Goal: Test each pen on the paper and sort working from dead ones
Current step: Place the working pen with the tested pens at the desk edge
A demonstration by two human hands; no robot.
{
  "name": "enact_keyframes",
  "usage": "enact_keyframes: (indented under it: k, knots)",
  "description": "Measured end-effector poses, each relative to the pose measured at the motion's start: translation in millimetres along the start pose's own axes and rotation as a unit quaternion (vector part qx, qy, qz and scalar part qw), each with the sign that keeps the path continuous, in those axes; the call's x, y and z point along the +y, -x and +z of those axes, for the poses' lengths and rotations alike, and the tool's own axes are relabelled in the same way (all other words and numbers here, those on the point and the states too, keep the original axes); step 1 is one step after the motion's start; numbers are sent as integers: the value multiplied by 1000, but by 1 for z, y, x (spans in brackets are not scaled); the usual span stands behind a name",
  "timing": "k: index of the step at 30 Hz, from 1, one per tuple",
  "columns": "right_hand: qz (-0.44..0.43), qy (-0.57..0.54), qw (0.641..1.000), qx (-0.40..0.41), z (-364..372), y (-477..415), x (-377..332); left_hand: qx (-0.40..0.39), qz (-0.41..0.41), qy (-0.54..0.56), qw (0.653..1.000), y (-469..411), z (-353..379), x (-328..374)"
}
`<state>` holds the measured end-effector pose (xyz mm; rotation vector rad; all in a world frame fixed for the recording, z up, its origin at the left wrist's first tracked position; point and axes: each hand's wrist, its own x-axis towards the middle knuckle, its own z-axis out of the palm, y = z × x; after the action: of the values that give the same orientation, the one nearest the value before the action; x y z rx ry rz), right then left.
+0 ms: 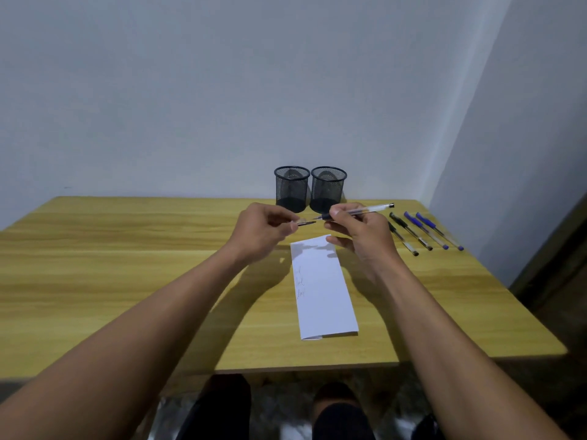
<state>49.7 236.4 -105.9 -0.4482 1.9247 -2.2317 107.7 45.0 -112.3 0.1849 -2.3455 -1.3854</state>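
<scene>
- the thumb and forefinger tips of the left hand (263,231) pinch a small pen cap (304,222), and the other fingers curl loosely behind them; the cap is in the air just past the far end of the paper (324,290).
- the right hand (359,233) grips the held pen (365,210) between thumb and forefinger close to its dark grip, with the remaining fingers curled beneath it.
- the pen's bare tip points at the mouth of the cap, with a small gap between the two.
- the held pen lies nearly level, its clear barrel running out to the right of the paper's far end.
- both hands hover above the far end of the paper without touching it, and their shadows fall on its top edge.
- the paper is a long folded white strip lying flat on the wooden table (127,265), with three faint scribbles (299,282) along its left edge.
- to the right of the paper's far end four more pens lie side by side on the table: two black pens (409,231) nearer the paper and two blue pens (427,230) farther from it. the black one nearest the paper is partly hidden behind the right hand.
- beyond the far end of the paper two black mesh cups stand upright close together at the wall, the left mesh cup (291,188) and the right mesh cup (328,189).
</scene>
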Motion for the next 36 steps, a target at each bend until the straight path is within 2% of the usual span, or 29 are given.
enact_keyframes:
  k: [8,14,20,27,33,36]
  knots:
    - [-9,8,998,-59,-2,5,-15,-40,12,111,993,11,0,28]
    - [-40,-59,997,-2,-7,2,-30,-13,3,153,988,13,-5,39]
    - [-27,-41,997,-52,-5,5,-31,-40,0,177,983,16,0,51]
    - [-6,-117,992,-52,-2,7,-32,-28,-28,271,962,17,6,59]
    - [-22,-50,997,-62,1,10,-29,-10,-54,274,960,20,11,53]
    - [3,-28,997,-74,-1,9,-34,-20,-69,284,956,22,9,49]
